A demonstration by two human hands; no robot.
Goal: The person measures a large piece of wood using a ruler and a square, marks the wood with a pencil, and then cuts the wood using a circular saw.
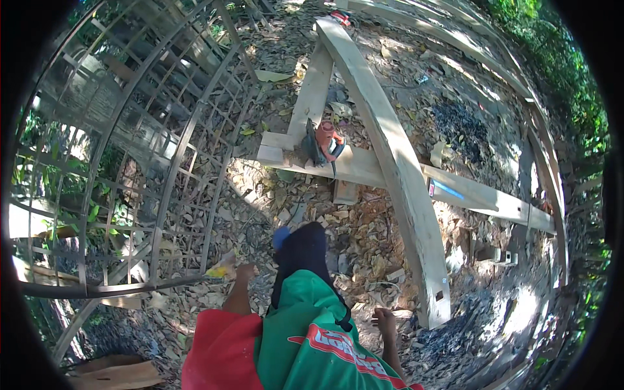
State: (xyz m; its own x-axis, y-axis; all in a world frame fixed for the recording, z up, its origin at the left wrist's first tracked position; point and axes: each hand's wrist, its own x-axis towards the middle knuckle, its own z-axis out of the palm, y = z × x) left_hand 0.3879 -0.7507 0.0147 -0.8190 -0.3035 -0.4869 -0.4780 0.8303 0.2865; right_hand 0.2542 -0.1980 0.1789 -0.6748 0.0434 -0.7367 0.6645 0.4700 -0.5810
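Note:
At my left side, my left hand hangs low over the leaf litter, its fingers too small and dim to make out. A yellow scrap shows just beside it. My right hand hangs at my right side, fingers loosely bent and apart, with nothing visible in it. Nearest to it is the lower end of a long thick wooden beam, which has a square hole cut in it. Ahead of me an orange-red circular saw rests on a crossing plank, touched by neither hand.
To the left stands a metal lattice panel. Another plank and a right-hand timber with a blue strip on it join the layout. A red tool lies at the far end. Dry leaves and dark ash cover the ground.

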